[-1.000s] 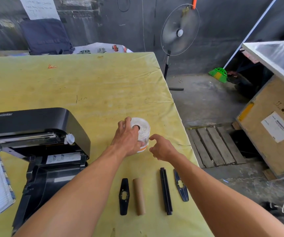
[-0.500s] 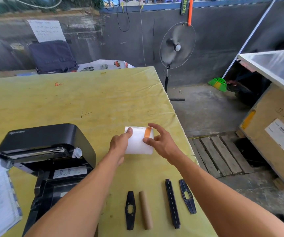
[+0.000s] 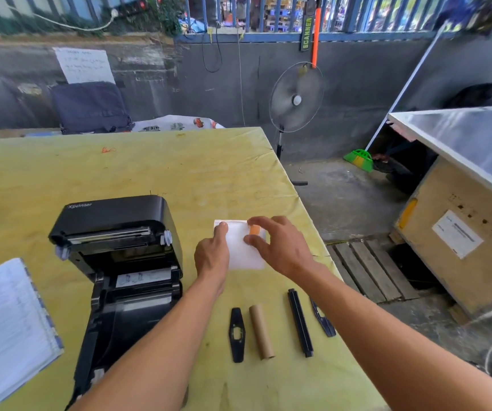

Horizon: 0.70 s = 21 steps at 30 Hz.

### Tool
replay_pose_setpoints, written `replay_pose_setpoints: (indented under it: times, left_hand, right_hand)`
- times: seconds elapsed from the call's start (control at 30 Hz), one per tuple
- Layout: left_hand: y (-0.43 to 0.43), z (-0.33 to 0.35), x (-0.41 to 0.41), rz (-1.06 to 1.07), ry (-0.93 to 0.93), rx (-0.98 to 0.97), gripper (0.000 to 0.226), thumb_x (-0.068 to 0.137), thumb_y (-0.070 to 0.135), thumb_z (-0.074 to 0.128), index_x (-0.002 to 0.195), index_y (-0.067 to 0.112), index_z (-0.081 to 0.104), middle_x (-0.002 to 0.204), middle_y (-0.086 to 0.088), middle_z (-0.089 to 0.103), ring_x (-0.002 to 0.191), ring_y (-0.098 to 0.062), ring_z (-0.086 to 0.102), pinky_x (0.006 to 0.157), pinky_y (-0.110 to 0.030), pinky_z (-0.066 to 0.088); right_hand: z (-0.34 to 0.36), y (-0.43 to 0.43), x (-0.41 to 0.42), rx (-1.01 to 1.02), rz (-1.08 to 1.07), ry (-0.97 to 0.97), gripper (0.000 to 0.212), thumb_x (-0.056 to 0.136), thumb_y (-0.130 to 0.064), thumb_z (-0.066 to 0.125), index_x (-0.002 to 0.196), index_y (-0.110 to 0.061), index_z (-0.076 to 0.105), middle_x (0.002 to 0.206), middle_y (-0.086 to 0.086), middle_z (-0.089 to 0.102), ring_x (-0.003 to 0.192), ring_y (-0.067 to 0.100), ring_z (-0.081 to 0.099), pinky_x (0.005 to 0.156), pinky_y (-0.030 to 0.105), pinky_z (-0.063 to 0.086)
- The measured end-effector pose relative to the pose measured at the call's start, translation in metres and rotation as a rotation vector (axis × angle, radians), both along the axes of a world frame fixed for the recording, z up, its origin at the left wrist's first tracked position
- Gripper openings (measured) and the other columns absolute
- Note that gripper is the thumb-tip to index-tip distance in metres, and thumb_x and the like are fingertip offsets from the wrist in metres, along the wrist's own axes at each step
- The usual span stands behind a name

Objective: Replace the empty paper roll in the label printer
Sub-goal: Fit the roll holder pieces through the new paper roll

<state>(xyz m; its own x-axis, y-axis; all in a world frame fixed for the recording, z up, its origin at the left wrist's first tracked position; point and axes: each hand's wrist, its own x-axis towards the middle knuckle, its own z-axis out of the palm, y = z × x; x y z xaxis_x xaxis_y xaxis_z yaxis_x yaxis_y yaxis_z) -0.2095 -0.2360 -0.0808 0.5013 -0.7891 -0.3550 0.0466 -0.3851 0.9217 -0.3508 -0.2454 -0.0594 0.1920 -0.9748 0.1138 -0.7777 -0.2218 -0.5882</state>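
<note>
Two hands on the full paper roll (image 3: 239, 253), centre of frame, just right of the printer (image 3: 114, 262). Left hand (image 3: 211, 258) grips the roll's left end, fingers curled, index tip up at the top-left corner. Right hand (image 3: 282, 252) pinches the right end: thumb on the white face, forefinger over an orange tape strip (image 3: 255, 230), other fingers spread. Can't tell if the roll touches the table (image 3: 150, 173) or sits just above it.

Printer: black, lid flipped up, "Xprinter" on the lid. Open bay faces the camera. Inside is a white diagram sticker (image 3: 144, 277), print too small to read.

Lower centre, in a row on the yellow table, below the hands and apart from them: black end guide (image 3: 236, 335), bare cardboard core (image 3: 262, 332), black spindle bar (image 3: 300, 326), second end guide (image 3: 323, 320) partly under the right forearm.

Other writing: "SCANNER" on a hanging strap (image 3: 306, 34), top centre. Handwritten sheet (image 3: 84, 65) on the wall upper left, unreadable. White label (image 3: 456, 234) on the wooden crate (image 3: 446, 277), right edge, unreadable. Paper stack (image 3: 4, 327) at lower left.
</note>
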Motion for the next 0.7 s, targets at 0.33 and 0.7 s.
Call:
replay_pose_setpoints:
  times: [0.33, 0.7]
  left_hand:
    - [0.027, -0.009, 0.003, -0.002, -0.033, 0.006, 0.049, 0.092, 0.049, 0.05, 0.068, 0.006, 0.046, 0.068, -0.006, 0.044, 0.062, -0.022, 0.04, 0.056, -0.033, 0.026]
    - [-0.005, -0.041, 0.006, 0.06, -0.013, 0.095, 0.046, 0.093, 0.049, 0.049, 0.073, 0.008, 0.044, 0.069, -0.003, 0.037, 0.064, -0.021, 0.034, 0.064, -0.034, 0.024]
  right_hand:
    - [0.011, -0.01, 0.0, -0.065, -0.017, 0.055, 0.017, 0.093, -0.022, 0.059, 0.092, -0.015, 0.074, 0.095, 0.005, 0.069, 0.082, 0.029, 0.062, 0.069, 0.039, 0.052]
    - [-0.018, -0.089, -0.006, 0.06, -0.059, 0.007, 0.02, 0.097, -0.023, 0.058, 0.098, -0.01, 0.073, 0.101, 0.008, 0.074, 0.089, 0.034, 0.065, 0.07, 0.036, 0.05]
